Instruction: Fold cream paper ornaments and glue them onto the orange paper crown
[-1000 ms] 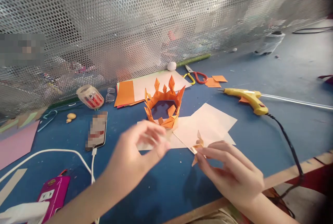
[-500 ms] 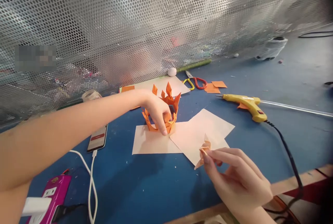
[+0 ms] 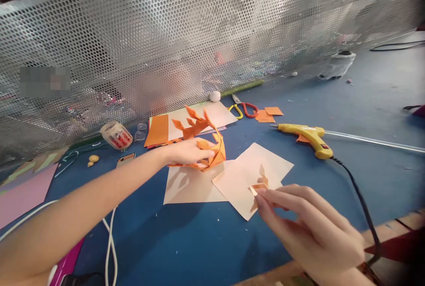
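My left hand grips an orange folded-paper crown near its front right wall. The crown is tilted, its pointed tips leaning up and to the left, over a white paper sheet. Some of my left fingers are hidden behind the orange folds. Lower right, my right hand pinches a small folded paper piece, pale orange with pointed ends, between thumb and forefinger. It hangs above a second white sheet that overlaps the first.
A yellow glue gun with a clear stick and black cord lies right. Red-and-yellow scissors, orange paper squares, a white ball and a jar sit along the back, before a perforated metal screen. A white cable runs lower left.
My left hand has lifted and tilted the crown, which stood upright on the sheet. The right hand keeps its pinch, with the small piece slightly turned. The view has shifted a little.
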Tool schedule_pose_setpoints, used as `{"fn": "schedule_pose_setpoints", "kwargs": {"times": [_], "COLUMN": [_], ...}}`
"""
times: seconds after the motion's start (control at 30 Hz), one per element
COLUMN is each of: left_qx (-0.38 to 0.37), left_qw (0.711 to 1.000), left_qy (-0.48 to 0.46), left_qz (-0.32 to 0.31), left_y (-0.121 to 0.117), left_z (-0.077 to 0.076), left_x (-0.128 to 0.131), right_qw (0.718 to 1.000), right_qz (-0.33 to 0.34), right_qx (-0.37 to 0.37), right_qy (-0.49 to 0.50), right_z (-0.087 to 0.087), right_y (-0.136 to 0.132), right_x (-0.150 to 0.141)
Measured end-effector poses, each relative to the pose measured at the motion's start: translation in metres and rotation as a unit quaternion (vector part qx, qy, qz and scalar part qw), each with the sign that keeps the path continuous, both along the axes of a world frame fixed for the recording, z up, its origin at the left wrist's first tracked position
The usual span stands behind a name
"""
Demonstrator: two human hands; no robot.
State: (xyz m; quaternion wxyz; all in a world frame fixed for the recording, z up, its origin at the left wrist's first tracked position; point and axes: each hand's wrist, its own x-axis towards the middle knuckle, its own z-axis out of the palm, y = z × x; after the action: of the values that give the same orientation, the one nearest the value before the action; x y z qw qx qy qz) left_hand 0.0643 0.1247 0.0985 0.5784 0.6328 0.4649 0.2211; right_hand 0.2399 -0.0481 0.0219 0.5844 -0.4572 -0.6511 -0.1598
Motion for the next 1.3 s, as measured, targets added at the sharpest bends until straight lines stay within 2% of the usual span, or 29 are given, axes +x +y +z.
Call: {"fn": "schedule_pose_setpoints", "kwargs": {"times": [0.1, 0.2, 0.33, 0.47, 0.83, 1.07, 1.3], "left_qx": [0.015, 0.018, -0.036, -0.077, -0.166, -0.177, -0.188], "left_qw": [0.999, 0.992, 0.982, 0.968, 0.933, 0.932, 0.932], "left_qy": [-0.040, -0.099, -0.170, -0.227, -0.302, -0.306, -0.295], "left_qz": [0.023, 0.070, 0.078, 0.078, 0.102, 0.083, 0.091], "left_y": [-0.018, -0.035, -0.051, -0.057, -0.057, -0.059, -0.059], "left_z": [-0.011, -0.031, -0.057, -0.071, -0.070, -0.058, -0.060], "left_x": [-0.001, 0.000, -0.002, -0.002, 0.002, 0.003, 0.003], "right_qw": [0.997, 0.987, 0.975, 0.970, 0.969, 0.970, 0.969], "right_qz": [0.003, 0.002, -0.010, -0.010, -0.003, 0.001, 0.002], "right_qx": [0.021, 0.058, 0.076, 0.073, 0.051, 0.048, 0.050], "right_qy": [-0.077, -0.150, -0.210, -0.232, -0.242, -0.237, -0.240], "right_z": [0.018, 0.028, 0.028, 0.021, 0.010, 0.008, 0.005], "right_y": [0.016, 0.040, 0.063, 0.065, 0.066, 0.067, 0.069], "right_x": [0.011, 0.017, 0.013, 0.006, 0.006, 0.007, 0.007]}}
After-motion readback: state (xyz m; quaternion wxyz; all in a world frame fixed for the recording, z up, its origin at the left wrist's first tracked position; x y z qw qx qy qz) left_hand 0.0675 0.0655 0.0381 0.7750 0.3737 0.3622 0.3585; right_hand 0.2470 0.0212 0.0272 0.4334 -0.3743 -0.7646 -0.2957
